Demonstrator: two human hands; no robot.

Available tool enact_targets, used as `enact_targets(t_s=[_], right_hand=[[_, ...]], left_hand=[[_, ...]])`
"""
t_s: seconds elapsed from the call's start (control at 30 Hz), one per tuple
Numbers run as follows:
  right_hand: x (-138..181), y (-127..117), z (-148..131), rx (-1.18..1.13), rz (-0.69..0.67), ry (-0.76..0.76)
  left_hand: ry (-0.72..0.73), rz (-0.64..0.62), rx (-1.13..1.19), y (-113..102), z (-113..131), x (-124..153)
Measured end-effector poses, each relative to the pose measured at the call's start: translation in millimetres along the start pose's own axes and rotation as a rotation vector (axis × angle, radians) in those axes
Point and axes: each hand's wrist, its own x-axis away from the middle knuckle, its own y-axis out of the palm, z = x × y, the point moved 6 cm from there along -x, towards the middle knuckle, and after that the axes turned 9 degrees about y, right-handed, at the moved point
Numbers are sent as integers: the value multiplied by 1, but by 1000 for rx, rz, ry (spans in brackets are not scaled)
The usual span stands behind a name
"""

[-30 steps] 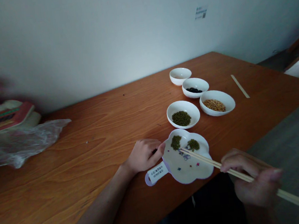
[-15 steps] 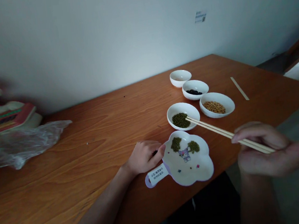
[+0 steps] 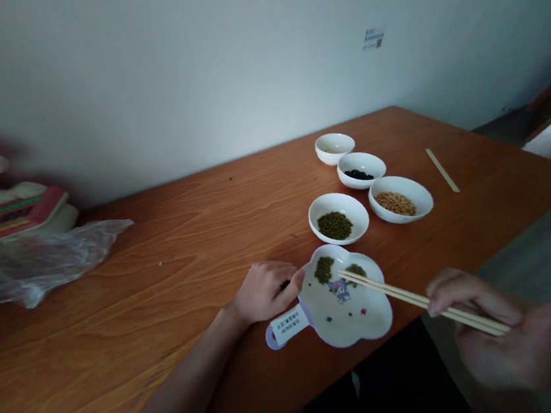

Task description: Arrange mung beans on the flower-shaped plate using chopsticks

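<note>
My right hand (image 3: 503, 333) grips a pair of wooden chopsticks (image 3: 415, 298). Their tips rest over the right pile of green beans in the white flower-shaped plate (image 3: 348, 317) at the table's near edge. My left hand (image 3: 265, 290) lies loosely curled on the table, thumb against the plate's left rim. Just beyond the plate stands a white bowl of green beans (image 3: 338, 217). Farther right and back stand a bowl of yellow beans (image 3: 400, 198), a bowl of black beans (image 3: 361, 169) and a small white bowl (image 3: 334, 147).
The wooden table (image 3: 162, 259) runs along a white wall. A crumpled clear plastic bag (image 3: 38, 263) and stacked red and white packages (image 3: 2, 214) lie at the far left. A thin wooden stick (image 3: 442, 169) lies at the right, near the table's edge.
My right hand carried the chopstick tips from the flower plate to the green bean bowl, then back to the plate's right pile. My left hand stayed put.
</note>
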Motion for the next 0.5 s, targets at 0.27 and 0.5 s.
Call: enact_targets(t_s=[0.27,0.5], right_hand=[[26,3,25,20,-66,93],[27,14,32,-3,-112,29]], left_hand=[[20,22,8,-1,1,-1],[21,34,17,-1,1,-1]])
